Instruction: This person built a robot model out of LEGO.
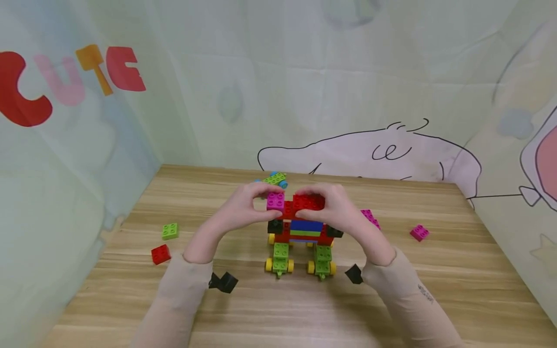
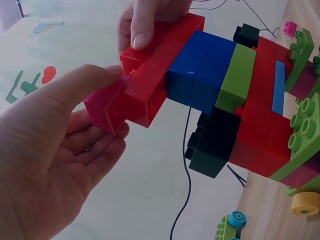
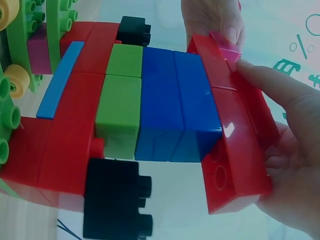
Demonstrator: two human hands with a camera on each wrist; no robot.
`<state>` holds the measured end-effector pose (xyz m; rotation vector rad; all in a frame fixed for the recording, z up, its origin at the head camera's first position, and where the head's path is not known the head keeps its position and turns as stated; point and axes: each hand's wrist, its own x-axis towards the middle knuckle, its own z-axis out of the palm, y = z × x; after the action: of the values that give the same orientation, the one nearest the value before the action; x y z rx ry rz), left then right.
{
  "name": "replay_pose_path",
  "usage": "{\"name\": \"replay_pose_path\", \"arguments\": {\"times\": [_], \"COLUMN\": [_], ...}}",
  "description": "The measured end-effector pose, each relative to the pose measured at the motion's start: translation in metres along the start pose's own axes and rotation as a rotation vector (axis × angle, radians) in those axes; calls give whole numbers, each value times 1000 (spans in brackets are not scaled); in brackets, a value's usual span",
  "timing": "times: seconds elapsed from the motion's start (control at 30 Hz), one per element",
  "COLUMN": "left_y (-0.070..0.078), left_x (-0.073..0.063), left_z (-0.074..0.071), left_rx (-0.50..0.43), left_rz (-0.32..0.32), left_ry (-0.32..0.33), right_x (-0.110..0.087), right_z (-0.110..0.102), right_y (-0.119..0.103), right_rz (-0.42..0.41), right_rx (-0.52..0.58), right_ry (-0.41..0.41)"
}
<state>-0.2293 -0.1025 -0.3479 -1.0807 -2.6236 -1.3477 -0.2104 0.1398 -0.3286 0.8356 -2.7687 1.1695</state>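
A tall toy of stacked building bricks stands on green wheeled bases [image 1: 280, 258] with yellow wheels. Blue bricks [image 2: 195, 70], a lime brick [image 3: 119, 100] and black side bricks [image 3: 112, 200] make up its middle. My left hand [image 1: 238, 209] pinches a magenta brick [image 1: 275, 201] at the left end of the red top row [image 2: 150, 80]. At the right of that row, my right hand [image 1: 331, 209] holds a red brick [image 1: 308, 201] between thumb and fingers. In the left wrist view, the magenta brick sits tilted against the row's end; whether it is fully pressed on I cannot tell.
Behind the toy lies a lime wheeled base [image 1: 275, 179] with blue wheels. To the left are a lime brick [image 1: 170, 231] and a red brick [image 1: 161, 254]. Magenta bricks [image 1: 419, 233] lie to the right. A printed curtain [image 1: 283, 96] backs the wooden table [image 1: 278, 319].
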Motion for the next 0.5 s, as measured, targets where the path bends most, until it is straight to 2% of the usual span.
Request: {"name": "replay_pose_path", "arguments": {"times": [0.1,0.33,0.5], "left_y": [0,-3,-6], "left_x": [0,-2,-5], "left_z": [1,3,5], "left_rx": [-15,-58,-57], "left_rz": [-5,-9,-30], "left_ry": [16,79,103], "right_x": [-3,-17,-30], "right_z": [-7,-31,-44], "right_y": [1,23,51], "right_rz": [-20,-138,-94], "right_rx": [0,-21,-100], "right_ry": [37,283,339]}}
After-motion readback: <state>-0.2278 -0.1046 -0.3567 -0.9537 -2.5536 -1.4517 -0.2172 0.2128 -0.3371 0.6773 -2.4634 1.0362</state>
